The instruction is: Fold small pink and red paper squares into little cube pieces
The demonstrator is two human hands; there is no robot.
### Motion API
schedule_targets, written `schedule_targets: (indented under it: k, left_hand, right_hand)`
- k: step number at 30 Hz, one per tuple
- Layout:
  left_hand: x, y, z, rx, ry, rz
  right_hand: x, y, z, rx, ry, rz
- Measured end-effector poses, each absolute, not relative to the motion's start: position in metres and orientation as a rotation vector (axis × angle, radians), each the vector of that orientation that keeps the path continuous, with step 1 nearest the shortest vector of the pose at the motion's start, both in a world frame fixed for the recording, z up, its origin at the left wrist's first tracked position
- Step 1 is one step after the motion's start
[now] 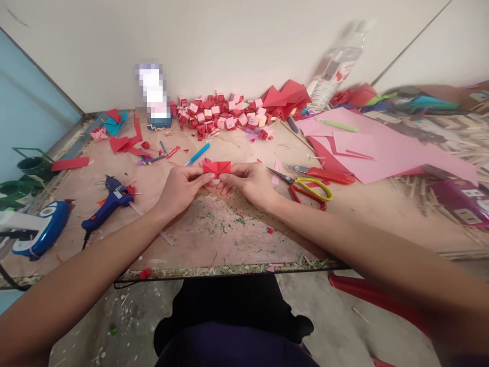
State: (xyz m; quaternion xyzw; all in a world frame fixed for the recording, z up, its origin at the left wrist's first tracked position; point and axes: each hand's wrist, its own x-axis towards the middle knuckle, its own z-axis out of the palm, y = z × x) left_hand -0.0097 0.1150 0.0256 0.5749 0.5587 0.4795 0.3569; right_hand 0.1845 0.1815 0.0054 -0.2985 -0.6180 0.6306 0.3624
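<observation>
Red paper point(216, 167) is showing creases, apparently part-folded, though what's left isn't showing; fingers of the left hand point(184, 186) and right hand point(250, 183) are pinching its ends above the table point(248, 245), while paper cubes point(230, 123) are lying behind.

A pale pinkish wooden table point(367, 229) with a rough front edge bears a pair of scissors with yellow and red handles point(293, 180). Just behind the scissors lies a red-handled utility knife point(328, 174); beyond, to their right, spread large pink paper sheets point(397, 145). Behind them to the left sits a heap of small red and pink paper cubes point(225, 114). Left of them lie a slim blue pen point(197, 154), scattered green flecks point(216, 218) and, farther off, a dark-blue glue gun point(112, 201).
</observation>
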Motion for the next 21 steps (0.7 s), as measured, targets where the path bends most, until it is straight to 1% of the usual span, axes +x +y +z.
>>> schedule_targets:
  k: [14,21]
  left_hand:
    - [-0.0137,0.1184,0.0224,1.486,1.425,1.157]
    - [-0.0149,0.1181,0.0224,1.623,1.401,1.178]
  right_hand:
    - [0.1828,0.1795,0.0084,-0.779,-1.6,1.565]
    - [0.1841,0.1796,0.0117,-0.737,-1.745,1.624]
